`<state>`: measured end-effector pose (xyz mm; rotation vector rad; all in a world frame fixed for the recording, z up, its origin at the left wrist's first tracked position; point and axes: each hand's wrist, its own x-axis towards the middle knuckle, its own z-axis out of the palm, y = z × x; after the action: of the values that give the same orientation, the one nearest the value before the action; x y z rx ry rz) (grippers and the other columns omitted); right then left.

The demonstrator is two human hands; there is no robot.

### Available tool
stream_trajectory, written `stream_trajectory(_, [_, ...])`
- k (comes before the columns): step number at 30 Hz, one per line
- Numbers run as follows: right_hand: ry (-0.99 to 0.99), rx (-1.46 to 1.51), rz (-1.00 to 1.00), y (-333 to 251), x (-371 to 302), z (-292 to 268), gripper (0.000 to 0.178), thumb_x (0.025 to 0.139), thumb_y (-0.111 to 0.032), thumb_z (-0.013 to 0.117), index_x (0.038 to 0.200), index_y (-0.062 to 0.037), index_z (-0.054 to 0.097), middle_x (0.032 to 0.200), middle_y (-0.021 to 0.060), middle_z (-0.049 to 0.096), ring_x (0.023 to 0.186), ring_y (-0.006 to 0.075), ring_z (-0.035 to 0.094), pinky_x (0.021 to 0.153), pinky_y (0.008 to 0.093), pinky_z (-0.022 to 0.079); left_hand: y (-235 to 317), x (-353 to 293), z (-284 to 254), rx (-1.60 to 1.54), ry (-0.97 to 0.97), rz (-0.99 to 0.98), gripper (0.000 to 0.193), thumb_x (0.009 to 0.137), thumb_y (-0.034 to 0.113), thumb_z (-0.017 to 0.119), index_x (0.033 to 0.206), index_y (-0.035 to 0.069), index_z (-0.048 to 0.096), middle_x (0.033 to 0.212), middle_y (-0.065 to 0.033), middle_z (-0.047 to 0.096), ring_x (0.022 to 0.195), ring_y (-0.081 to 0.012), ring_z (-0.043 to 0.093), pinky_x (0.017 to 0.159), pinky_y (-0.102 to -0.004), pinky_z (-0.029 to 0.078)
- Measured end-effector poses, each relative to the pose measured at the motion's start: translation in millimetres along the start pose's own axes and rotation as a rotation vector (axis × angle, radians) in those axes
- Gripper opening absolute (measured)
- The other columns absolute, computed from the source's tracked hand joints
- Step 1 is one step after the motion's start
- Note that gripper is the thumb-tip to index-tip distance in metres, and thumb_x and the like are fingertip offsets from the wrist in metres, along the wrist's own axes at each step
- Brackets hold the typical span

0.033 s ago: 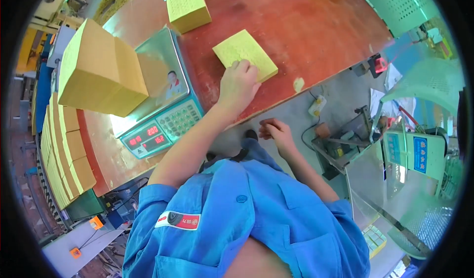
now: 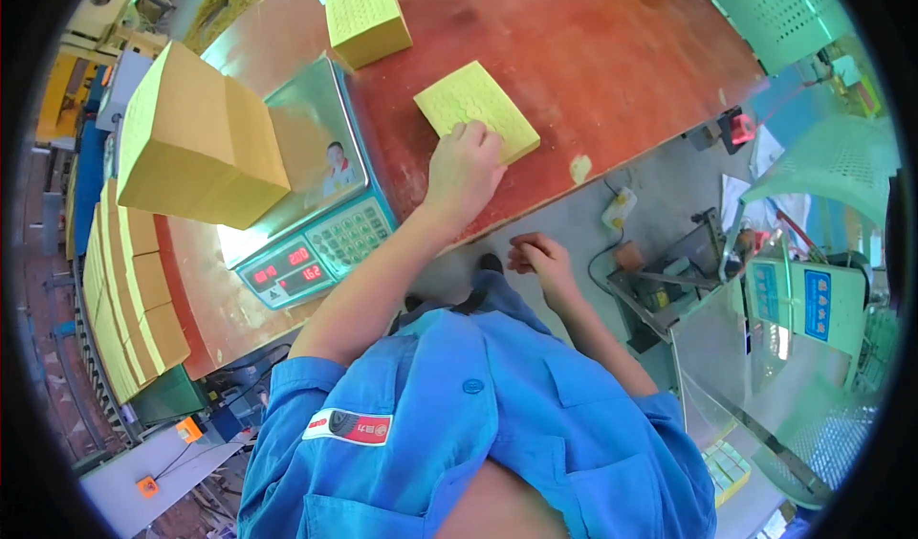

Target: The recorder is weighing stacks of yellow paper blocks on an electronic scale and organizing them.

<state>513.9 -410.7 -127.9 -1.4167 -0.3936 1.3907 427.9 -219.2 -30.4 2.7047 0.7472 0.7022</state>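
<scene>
A low, square stack of yellow paper point(image 2: 478, 102) with rows of dents on its top lies on the red table point(image 2: 574, 70). My left hand point(image 2: 465, 169) is closed on its near edge, knuckles up; the fingertips are partly hidden. In front of my body, past the table's near edge, hangs my right hand point(image 2: 543, 260). Its fingers are loosely curled with gaps between them, and nothing shows in them. Left of the paper stands a digital scale point(image 2: 352, 233) with a metal plate and lit red digits. A tall yellow-brown paper block point(image 2: 206, 142) sits on its plate.
Another yellow block point(image 2: 368, 18) stands beyond the scale. Brown-yellow blocks point(image 2: 143, 290) line the table's left edge. At right are a green perforated guard point(image 2: 765, 13), a machine with a blue label point(image 2: 816, 302), and a power strip point(image 2: 620, 208) on the floor.
The whole view has shifted very slightly right and down. My left hand stays on the yellow paper stack, and my right hand keeps its place.
</scene>
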Motion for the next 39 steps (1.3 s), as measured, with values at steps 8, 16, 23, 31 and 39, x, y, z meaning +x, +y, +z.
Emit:
stream_trajectory(8, [0.044, 0.041, -0.014, -10.3, -2.6, -29.0, 0.025, 0.092, -0.014, 0.051, 0.107, 0.0017, 0.063, 0.091, 0.0108, 0.067, 0.074, 0.0182, 0.065, 0.067, 0.0289, 0.051, -5.4, 6.9, 16.0, 0.149, -0.039, 0.05, 0.016, 0.072, 0.01, 0.069, 0.084, 0.005, 0.061, 0.089, -0.009, 0.059, 0.083, -0.0276, 0.06, 0.069, -0.0384, 0.051])
stream_trajectory(16, [-0.123, 0.091, -0.123, -104.4, -11.5, -14.8, 0.037, 0.098, -0.029, 0.05, 0.118, 0.0004, 0.058, 0.101, 0.0137, 0.067, 0.078, 0.0205, 0.066, 0.066, 0.0303, 0.053, 5.7, -20.2, -40.6, 0.227, -0.018, 0.223, 0.008, 0.064, 0.018, 0.06, 0.062, 0.012, 0.056, 0.063, -0.0057, 0.052, 0.062, -0.0259, 0.053, 0.058, -0.0417, 0.043])
stream_trajectory(23, [-0.225, 0.135, -0.098, -111.9, 6.3, -1.5, 0.036, 0.091, -0.003, 0.05, 0.126, 0.0055, 0.049, 0.118, 0.0131, 0.059, 0.105, 0.0204, 0.06, 0.092, 0.033, 0.047, 26.3, -83.4, -39.4, -0.022, 0.03, 0.259, 0.042, 0.073, 0.029, 0.067, 0.106, 0.003, 0.061, 0.12, -0.0215, 0.055, 0.115, -0.0366, 0.054, 0.099, -0.0476, 0.042])
stream_trajectory(31, [-0.203, -0.012, -0.491, -182.6, -44.5, 81.8, 0.039, 0.085, 0.004, 0.046, 0.124, 0.0069, 0.048, 0.111, 0.0122, 0.06, 0.1, 0.0166, 0.057, 0.091, 0.0304, 0.043, 11.6, -79.7, -132.5, -1.534, -0.062, -0.855, 0.036, 0.093, 0.027, 0.063, 0.119, 0.002, 0.059, 0.103, -0.003, 0.065, 0.095, -0.0073, 0.059, 0.07, -0.0276, 0.053])
stream_trajectory(39, [-0.291, -0.421, -0.808, -296.2, -23.3, 224.7, 0.024, 0.091, -0.01, 0.053, 0.106, 0.007, 0.061, 0.084, 0.0019, 0.058, 0.074, 0.005, 0.047, 0.062, 0.0224, 0.038, -20.1, -51.9, -338.5, -0.555, 0.376, -0.733, 0.021, 0.088, 0.024, 0.068, 0.089, 0.003, 0.065, 0.077, 0.001, 0.064, 0.073, -0.0058, 0.058, 0.065, -0.024, 0.046])
